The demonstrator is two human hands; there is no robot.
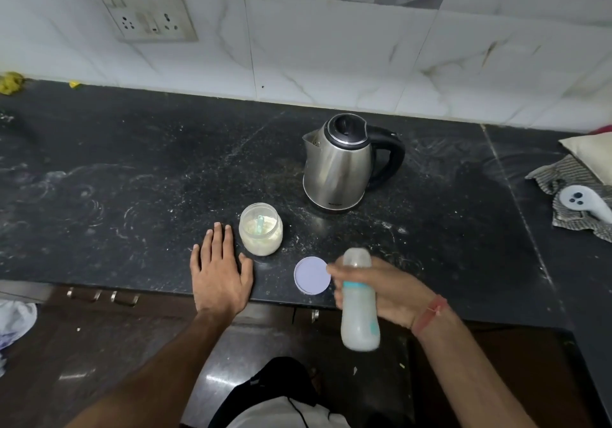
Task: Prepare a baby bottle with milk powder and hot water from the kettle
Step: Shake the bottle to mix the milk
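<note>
I held the closed baby bottle (360,308) in my right hand (387,295), fingers wrapped around it, probably to mix, while my left hand (221,273) lay flat and empty on the counter (132,179) for support.

Both my forearms are bare right up to where they leave the picture, with no sleeves showing. On my right wrist, just behind my right hand (384,291), I wear a band of red thread (430,315), wound round several times, with a small lighter knot on top. My left hand (221,270) has no ring, watch or band. Below and between my arms I can see dark clothing (281,381) over something white (288,414), crossed by a thin black cord.
</note>
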